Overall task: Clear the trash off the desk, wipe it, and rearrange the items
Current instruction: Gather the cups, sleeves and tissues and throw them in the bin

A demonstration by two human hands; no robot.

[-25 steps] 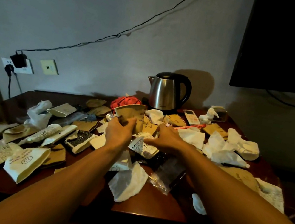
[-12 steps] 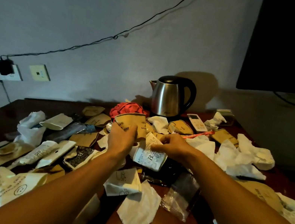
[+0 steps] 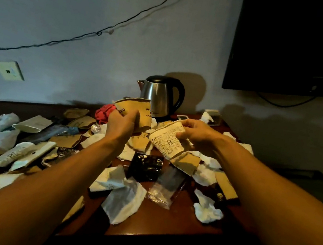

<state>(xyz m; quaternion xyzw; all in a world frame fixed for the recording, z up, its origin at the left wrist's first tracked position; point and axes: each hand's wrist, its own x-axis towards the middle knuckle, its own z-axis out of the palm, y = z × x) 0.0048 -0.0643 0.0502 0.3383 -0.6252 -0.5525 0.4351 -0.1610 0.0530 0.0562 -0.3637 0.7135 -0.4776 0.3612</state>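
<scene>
My left hand (image 3: 121,125) grips a flattened brown paper cup (image 3: 140,111) and holds it raised above the dark wooden desk (image 3: 171,221). Beside it, my right hand (image 3: 197,133) pinches a crushed white printed paper cup (image 3: 166,143), lifted off the pile. Below them lie several flattened brown and white cups, crumpled white tissues (image 3: 206,211), a black foil wrapper (image 3: 145,167) and a clear plastic bag (image 3: 166,185).
A steel electric kettle (image 3: 158,98) stands at the back by the wall, with a red cloth (image 3: 104,112) to its left and a small white remote (image 3: 183,117) to its right. A dark TV (image 3: 303,46) hangs upper right. Wall sockets (image 3: 9,72) sit at the left.
Both hands have risen from the pile, the left with the brown cup and the right with the white printed cup. The view has moved closer and shifted right.
</scene>
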